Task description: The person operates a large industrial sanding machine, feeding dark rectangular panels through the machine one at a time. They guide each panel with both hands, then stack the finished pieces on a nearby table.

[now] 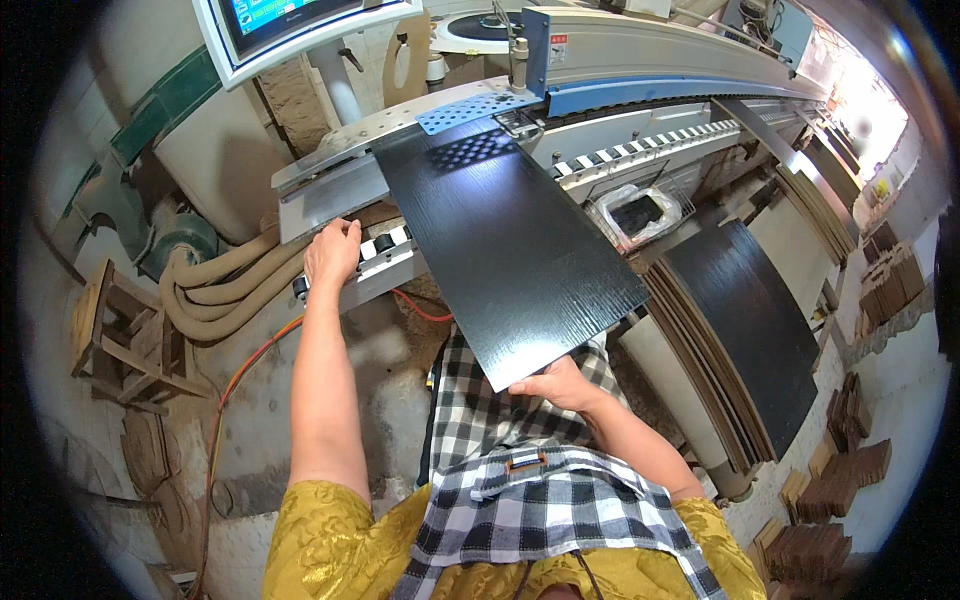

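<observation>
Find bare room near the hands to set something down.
Bare: the board stack's black top, right of the panel in the right hand; floor between the orange hose and left forearm. Crowded: around the left hand, with the roller rail and tan hoses close by.

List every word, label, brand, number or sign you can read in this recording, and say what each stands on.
Monitor: coloured screen content and a small mark on its frame, too small to read reliably.
Red-and-white sticker on the pale machine panel: too small to read.
Orange-edged patch on the checked apron: too small to read.
</observation>
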Tool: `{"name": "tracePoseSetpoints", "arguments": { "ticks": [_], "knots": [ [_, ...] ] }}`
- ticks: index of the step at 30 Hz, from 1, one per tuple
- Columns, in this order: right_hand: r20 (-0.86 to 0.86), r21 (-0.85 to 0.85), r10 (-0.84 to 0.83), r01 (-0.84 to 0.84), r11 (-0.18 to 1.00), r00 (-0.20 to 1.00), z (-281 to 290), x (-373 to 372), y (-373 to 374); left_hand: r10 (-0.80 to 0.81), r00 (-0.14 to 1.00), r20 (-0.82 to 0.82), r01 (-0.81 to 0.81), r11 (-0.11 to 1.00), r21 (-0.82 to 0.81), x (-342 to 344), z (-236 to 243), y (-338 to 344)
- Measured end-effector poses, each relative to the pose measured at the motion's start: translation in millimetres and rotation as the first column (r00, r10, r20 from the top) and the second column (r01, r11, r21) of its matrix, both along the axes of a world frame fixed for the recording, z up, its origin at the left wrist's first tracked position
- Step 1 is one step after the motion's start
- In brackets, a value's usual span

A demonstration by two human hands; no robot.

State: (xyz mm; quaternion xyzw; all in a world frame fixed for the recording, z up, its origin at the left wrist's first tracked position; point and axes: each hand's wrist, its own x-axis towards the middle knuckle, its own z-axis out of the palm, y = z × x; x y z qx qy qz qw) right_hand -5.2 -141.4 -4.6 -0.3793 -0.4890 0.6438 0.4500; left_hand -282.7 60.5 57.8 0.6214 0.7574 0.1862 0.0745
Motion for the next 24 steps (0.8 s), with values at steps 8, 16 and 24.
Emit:
{"name": "tracePoseSetpoints", "arguments": {
  "ticks": [8, 16, 24],
  "knots": [
    [-0.089, -0.03, -0.15, 0.148, 0.988, 0.985, -3.3, 23.6, -1.0, 0.005, 1.0, -0.004, -0.005, 1.0, 0.0, -0.9, -3.1, 2.6],
    [-0.03, 0.004, -0.357, 0.357, 0.934, 0.934, -24.8, 60.6, 2.5, 0.004, 1.0, -0.01, -0.004, 1.0, 0.001, -1.2, -3.1, 3.0],
    [-0.14, -0.069, -0.592, 0.588, 0.806, 0.794, -30.1, 99.5, 5.5, 0.001, 1.0, -0.019, -0.001, 1.0, 0.011, -0.8, -3.5, 4.3]
  ]
}}
